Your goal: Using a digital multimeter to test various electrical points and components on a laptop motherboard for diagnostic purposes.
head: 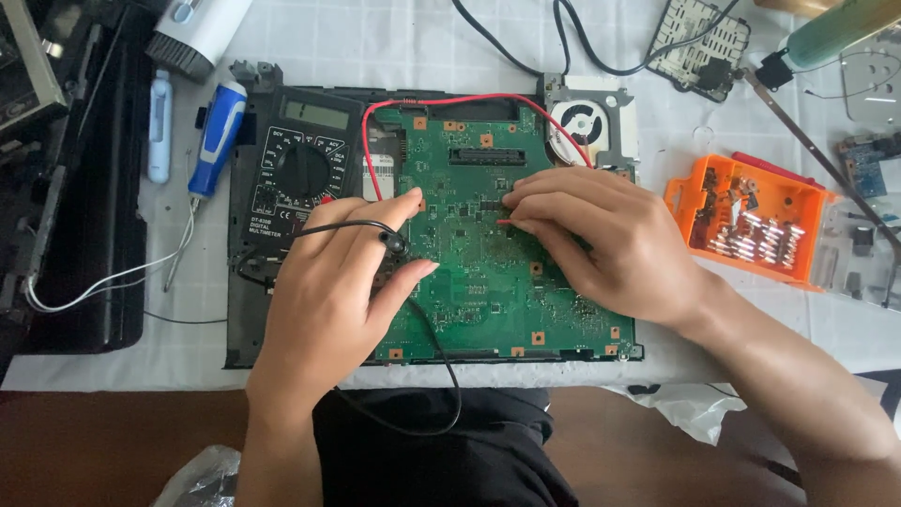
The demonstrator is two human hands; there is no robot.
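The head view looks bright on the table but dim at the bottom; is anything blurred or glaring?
Head view: soft, even daylight on the white cloth; circuit board and both hands sharp, left hand, right hand; dark lap area underexposed; faint glare on the clear plastic at right; shadows weak.

Matt green circuit board [469,282], glossy orange plastic bit box [713,202].

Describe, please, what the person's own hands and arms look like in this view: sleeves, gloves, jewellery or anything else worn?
Both the left hand and the right hand are bare: no gloves, rings, watch or bracelets show. The forearms are uncovered to the frame edge, with no sleeves in view. Fingernails look short and unpainted.
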